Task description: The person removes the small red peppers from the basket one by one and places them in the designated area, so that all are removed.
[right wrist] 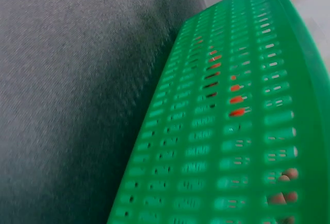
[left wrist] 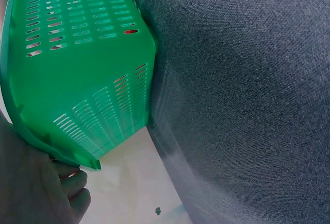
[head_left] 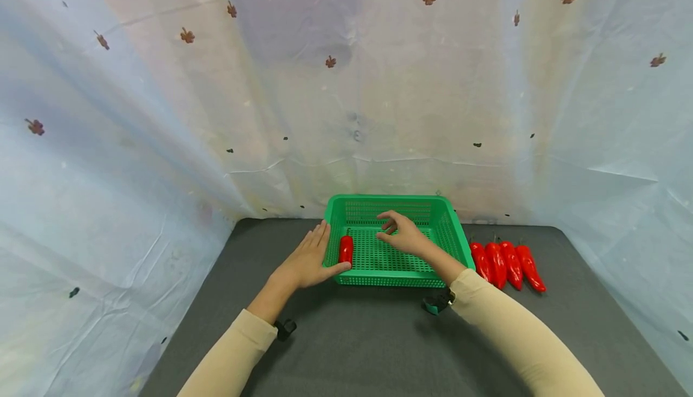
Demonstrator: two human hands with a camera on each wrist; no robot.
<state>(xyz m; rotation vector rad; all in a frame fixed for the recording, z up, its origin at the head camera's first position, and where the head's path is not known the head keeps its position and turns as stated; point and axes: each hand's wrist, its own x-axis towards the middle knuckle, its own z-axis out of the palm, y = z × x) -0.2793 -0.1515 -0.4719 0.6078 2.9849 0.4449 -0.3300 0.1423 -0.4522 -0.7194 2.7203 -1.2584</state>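
Note:
A green plastic basket (head_left: 397,278) with slotted walls stands on the table. Inside it, along the left side, lies one red chili pepper (head_left: 345,250). My left hand (head_left: 307,263) rests on the basket's front left corner, fingers stretched along the left rim and thumb over the front rim. In the left wrist view that hand (left wrist: 36,183) touches the rim of the basket (left wrist: 67,80). Over the middle of the basket hovers my right hand (head_left: 407,238), fingers loosely bent, with nothing in them. Through the slots of the basket (right wrist: 304,121), the right wrist view shows some fingertips.
Several red chili peppers (head_left: 508,263) lie side by side on the table, just right of the basket. The dark grey table (head_left: 368,343) reaches back to a pale hanging sheet (head_left: 379,120) behind the basket.

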